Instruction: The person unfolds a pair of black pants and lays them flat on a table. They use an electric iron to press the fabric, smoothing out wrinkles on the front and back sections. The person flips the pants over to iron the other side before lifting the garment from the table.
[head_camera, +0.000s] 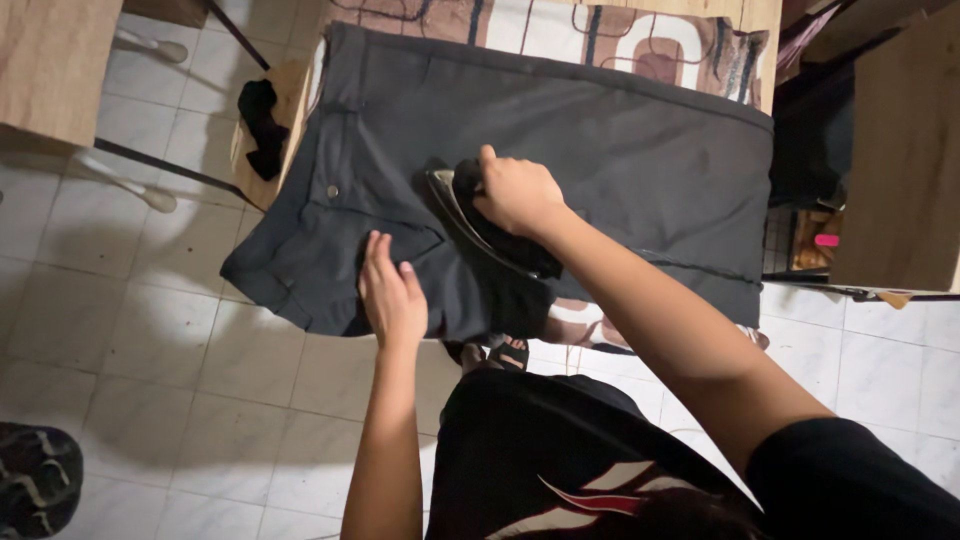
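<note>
R hand (518, 192) grip closed on iron (480, 225); L hand (392, 290) flat, open on trousers (560, 150); table (640, 45), tiled floor (150, 350).

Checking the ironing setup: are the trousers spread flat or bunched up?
Spread flat. The trousers lie smooth across the board, left hand pressing the waist, right hand gripping the iron.

1. The black-handled clothes iron (490, 225) is largely covered by the right hand (518, 192).
2. The patterned brown-and-white ironing cloth (620, 40) lies mostly hidden under the dark grey trousers (600, 150).
3. The dark patterned object (35, 490) is cut off by the frame's corner.
</note>
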